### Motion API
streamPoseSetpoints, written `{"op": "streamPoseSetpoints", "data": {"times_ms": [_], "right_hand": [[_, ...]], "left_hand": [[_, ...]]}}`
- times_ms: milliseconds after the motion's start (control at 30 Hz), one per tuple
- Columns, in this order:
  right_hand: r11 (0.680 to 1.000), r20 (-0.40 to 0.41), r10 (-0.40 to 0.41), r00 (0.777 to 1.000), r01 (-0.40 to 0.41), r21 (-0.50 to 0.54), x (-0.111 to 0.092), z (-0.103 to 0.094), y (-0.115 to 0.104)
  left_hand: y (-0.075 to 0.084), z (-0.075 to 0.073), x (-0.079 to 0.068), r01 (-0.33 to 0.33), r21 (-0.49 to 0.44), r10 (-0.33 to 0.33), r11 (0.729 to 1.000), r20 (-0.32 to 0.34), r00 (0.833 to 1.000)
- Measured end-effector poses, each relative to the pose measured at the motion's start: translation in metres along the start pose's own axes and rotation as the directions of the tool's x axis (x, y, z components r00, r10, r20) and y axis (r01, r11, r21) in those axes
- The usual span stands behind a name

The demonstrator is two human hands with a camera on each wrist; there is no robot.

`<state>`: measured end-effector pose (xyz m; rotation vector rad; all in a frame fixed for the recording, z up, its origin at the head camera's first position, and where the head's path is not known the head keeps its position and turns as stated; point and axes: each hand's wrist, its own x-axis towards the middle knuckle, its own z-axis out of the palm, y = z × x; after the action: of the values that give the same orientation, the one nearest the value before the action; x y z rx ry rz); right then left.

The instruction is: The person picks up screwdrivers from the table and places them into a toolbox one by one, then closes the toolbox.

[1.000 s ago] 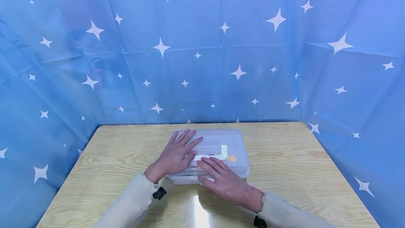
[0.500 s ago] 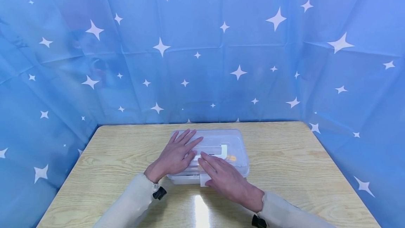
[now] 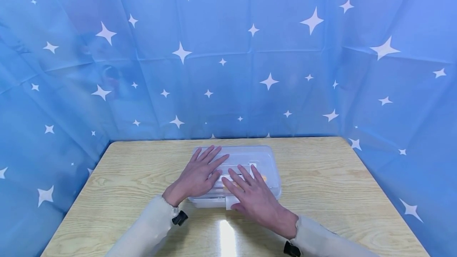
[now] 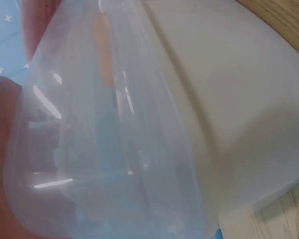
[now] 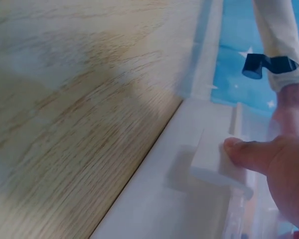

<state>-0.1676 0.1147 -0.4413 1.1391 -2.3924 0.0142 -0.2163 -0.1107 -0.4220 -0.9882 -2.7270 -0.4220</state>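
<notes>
A storage box with a clear lid (image 3: 267, 155) and a white lower part (image 4: 249, 74) lies on the table. My left hand (image 3: 196, 175) rests on the left of the lid, fingers straight and spread. Over the lid's front right lies my right hand (image 3: 255, 199), its fingers also straight and apart. Its thumb (image 5: 254, 154) touches the white latch (image 5: 217, 159) on the box's front, and the latch tilts outward from the wall. Beneath the right fingers, the lid's white handle (image 3: 253, 165) is mostly covered. Something orange (image 4: 103, 55) shows through the clear plastic in the left wrist view.
The wood-grain table (image 3: 143, 169) extends on both sides of the box and in front of it. Behind stands a blue curtain (image 3: 228, 102) with white stars. Each sleeve carries a black strap mount, the left mount (image 3: 180, 218) near the wrist.
My right thumb has shifted right along the front, baring the latch, which now sticks out. The right fingers have drawn together, then spread over the handle. My left hand has stayed put.
</notes>
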Motion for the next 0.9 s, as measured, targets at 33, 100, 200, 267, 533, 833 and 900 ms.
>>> {"op": "streamPoseSetpoints", "data": {"times_ms": [33,100,200,267,533,833,900], "right_hand": [[1.000,0.000,0.000,1.000,0.000,0.002,-0.0002,0.0000,0.0000],[1.000,0.002,-0.004,1.000,0.004,-0.007,-0.0007,0.0002,-0.0002],[0.999,0.012,-0.010,1.000,0.010,-0.038,-0.0009,0.0005,-0.0008],[0.998,0.021,-0.013,1.000,0.014,-0.057,-0.0007,0.0004,-0.0015],[0.995,0.062,-0.007,0.998,0.013,-0.099,-0.0005,0.0001,-0.0033],[0.992,0.042,-0.031,0.999,0.036,-0.122,-0.0011,0.0010,-0.0036],[0.991,0.043,-0.034,0.998,0.039,-0.126,-0.0014,0.0007,-0.0036]], "left_hand": [[0.0001,0.0001,-0.0001,-0.001,0.001,0.001,1.000,-0.001,1.000],[0.0001,0.0004,-0.0001,-0.002,0.003,0.002,1.000,-0.001,1.000],[0.0002,0.0004,-0.0002,-0.001,0.004,0.001,1.000,-0.002,1.000],[0.0003,0.0002,-0.0002,0.000,0.004,0.000,1.000,-0.002,1.000],[0.0007,0.0005,-0.0003,-0.002,0.007,0.002,1.000,-0.010,1.000],[0.0006,0.0008,0.0002,-0.012,0.012,0.012,1.000,-0.014,1.000],[0.0004,0.0007,0.0005,-0.014,0.015,0.014,1.000,-0.013,1.000]]}}
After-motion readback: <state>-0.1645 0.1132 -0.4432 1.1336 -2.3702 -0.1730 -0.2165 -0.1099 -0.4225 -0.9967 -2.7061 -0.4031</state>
